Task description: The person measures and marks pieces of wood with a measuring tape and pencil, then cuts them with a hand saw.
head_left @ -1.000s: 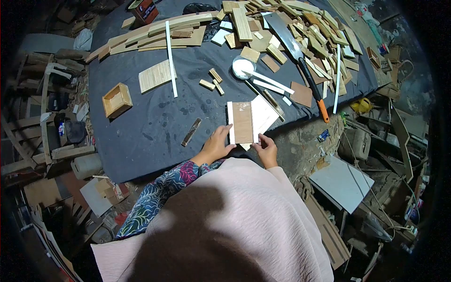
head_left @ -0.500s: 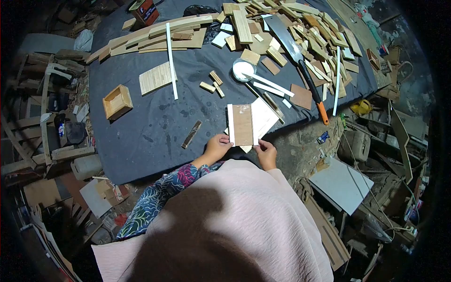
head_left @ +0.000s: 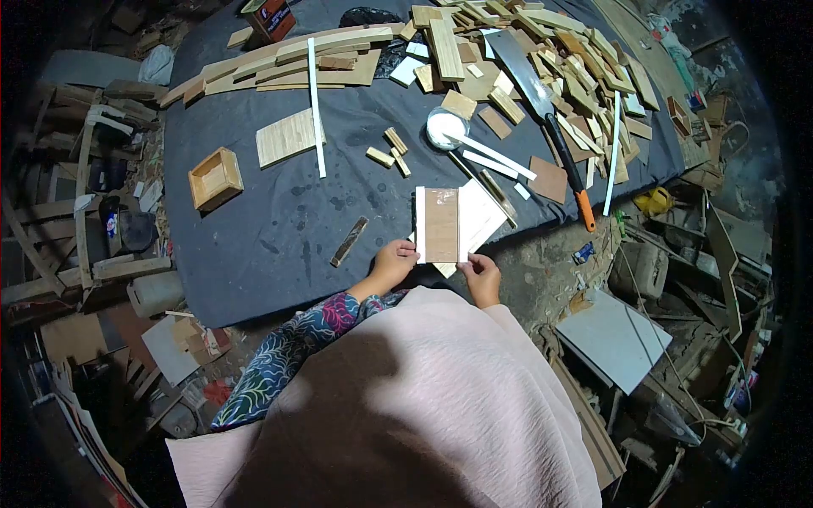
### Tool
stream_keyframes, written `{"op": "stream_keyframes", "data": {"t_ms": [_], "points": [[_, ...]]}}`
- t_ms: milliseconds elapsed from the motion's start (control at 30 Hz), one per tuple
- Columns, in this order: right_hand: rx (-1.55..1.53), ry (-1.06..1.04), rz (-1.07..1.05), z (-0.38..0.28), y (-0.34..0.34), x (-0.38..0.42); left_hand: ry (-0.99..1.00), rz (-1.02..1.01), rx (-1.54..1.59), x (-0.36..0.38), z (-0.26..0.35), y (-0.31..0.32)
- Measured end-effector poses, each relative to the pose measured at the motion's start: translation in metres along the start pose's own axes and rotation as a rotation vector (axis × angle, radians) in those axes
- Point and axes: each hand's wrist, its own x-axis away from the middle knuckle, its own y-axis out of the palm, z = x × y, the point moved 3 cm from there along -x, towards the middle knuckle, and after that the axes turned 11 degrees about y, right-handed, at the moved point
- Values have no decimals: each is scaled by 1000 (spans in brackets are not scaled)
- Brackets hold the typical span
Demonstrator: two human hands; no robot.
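Observation:
A small brown wooden panel (head_left: 441,227) with white strips along its two long sides lies in front of me. My left hand (head_left: 394,262) pinches its lower left corner, and my right hand (head_left: 482,278) grips the lower right corner. Under and beside it is a pale square board (head_left: 484,222), partly covered by the panel. Just beyond, a round tub of white glue-like paste (head_left: 444,127) has a pale flat stick (head_left: 500,155) resting across its rim. A short dark strip of wood (head_left: 348,242) lies left of my hands.
Wood offcuts (head_left: 584,76) are heaped at the far right of the dark cloth-covered table (head_left: 279,220). A handsaw with an orange-tipped handle (head_left: 584,208) lies at the right edge. To the left are a small open wooden box (head_left: 215,179) and a slatted board (head_left: 284,140).
The camera view has shifted slightly, so the table's things appear a little farther right. Both hands keep their hold on the panel, which has hardly moved.

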Motion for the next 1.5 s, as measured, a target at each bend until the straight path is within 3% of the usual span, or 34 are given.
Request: {"op": "stream_keyframes", "data": {"t_ms": [100,233,300,400,533,767,933,1233,1500], "points": [[-67,43,-86,7,1,-5,-53,12,6,0,5,0],[-73,43,-36,-7,-1,3,-53,-18,36,0,4,-1],[-13,-149,50,-27,-6,12,-72,-11,65,2,9,-2],[124,-232,91,-41,-4,16,-95,-12,87,3,9,-1],[86,-127,116,-33,0,11,-82,-18,64,1,10,0],[79,-151,167,-31,2,10,-110,-10,58,1,7,0],[-68,-10,91,-26,1,10,-100,11,111,-1,3,-3],[135,-231,177,-40,1,6,35,59,-160,-2,16,-4],[50,-130,197,-31,6,0,34,66,-113,-3,5,-6]]}}
